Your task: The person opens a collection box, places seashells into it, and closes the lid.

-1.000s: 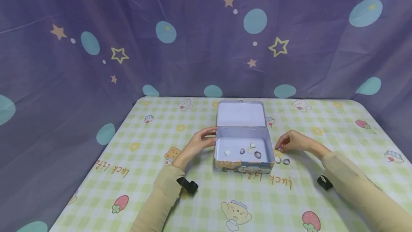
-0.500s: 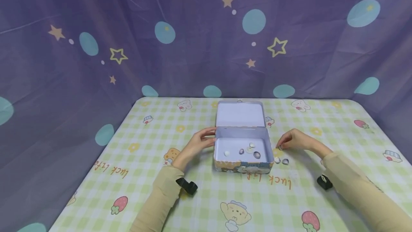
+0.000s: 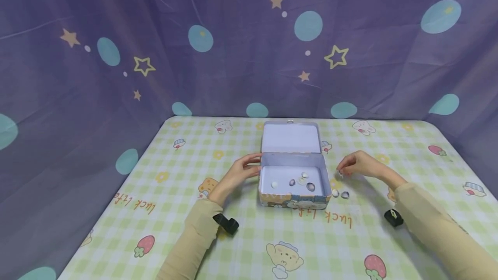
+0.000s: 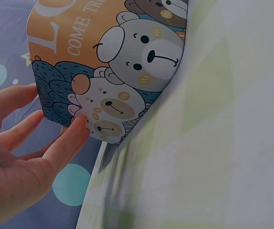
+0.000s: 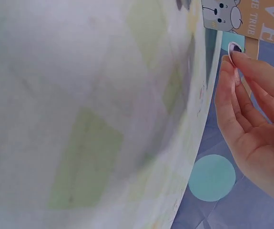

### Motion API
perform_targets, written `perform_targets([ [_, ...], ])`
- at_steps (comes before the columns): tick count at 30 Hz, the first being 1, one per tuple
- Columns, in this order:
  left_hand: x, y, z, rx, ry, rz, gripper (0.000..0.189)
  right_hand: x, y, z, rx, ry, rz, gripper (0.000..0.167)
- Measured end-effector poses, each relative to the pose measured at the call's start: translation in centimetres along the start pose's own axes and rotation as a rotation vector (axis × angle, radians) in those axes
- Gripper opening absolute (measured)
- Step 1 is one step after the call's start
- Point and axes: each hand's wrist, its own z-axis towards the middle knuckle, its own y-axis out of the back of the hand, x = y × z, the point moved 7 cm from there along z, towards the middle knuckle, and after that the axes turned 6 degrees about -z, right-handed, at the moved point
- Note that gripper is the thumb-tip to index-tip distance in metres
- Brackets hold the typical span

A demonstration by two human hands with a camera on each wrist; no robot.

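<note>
An open tin box (image 3: 268, 202) printed with cartoon bears stands mid-table, its lid (image 3: 291, 138) tipped back. Several small shells lie inside, among them a dark purple shell (image 3: 310, 186) and a white shell (image 3: 274, 184). My left hand (image 3: 238, 175) rests its extended fingertips against the box's left side. To the right of the box, my right hand (image 3: 362, 164) pinches a small shell (image 5: 234, 48) between thumb and fingertips, just above the cloth. Two more shells, a pale shell (image 3: 335, 193) and a purple shell (image 3: 345, 195), lie near the box's right front corner.
A green and white checked cloth (image 3: 233, 254) with cartoon prints covers the table. Behind and to the left hangs a purple curtain (image 3: 233, 81) with stars and blue ovals. Black straps with small mounts sit on both sleeved wrists.
My right hand has lifted a little off the cloth and shifted slightly back and to the right, with the shell pinched. The left hand and the box have stayed in place.
</note>
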Motion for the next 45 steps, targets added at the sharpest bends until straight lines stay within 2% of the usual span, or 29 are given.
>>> perform_targets([
  [10, -0.1, -0.1, 0.0, 0.005, 0.006, -0.012, 0.048, 1.1, 1.2, 0.1, -0.02, -0.008, 0.042, 0.021],
  [17, -0.2, -0.2, -0.1, 0.025, 0.015, -0.02, 0.049, 1.7, 1.8, 0.6, -0.04, -0.015, 0.023, 0.022],
  [26, 0.0, -0.1, -0.1, 0.004, 0.015, -0.009, 0.047, 2.6, 2.5, 1.3, -0.071, 0.002, -0.035, 0.02],
  [36, 0.3, -0.1, 0.0, 0.009, 0.012, -0.018, 0.047, 4.3, 2.8, 2.1, -0.092, 0.039, -0.042, 0.018],
  [41, 0.0, -0.1, -0.2, 0.016, 0.027, -0.025, 0.048, 5.4, 2.7, 2.6, -0.087, 0.067, -0.04, 0.017],
  [45, -1.0, -0.5, -0.5, 0.031, 0.034, -0.035, 0.048, 6.1, 2.5, 3.1, -0.071, 0.068, -0.02, 0.016],
])
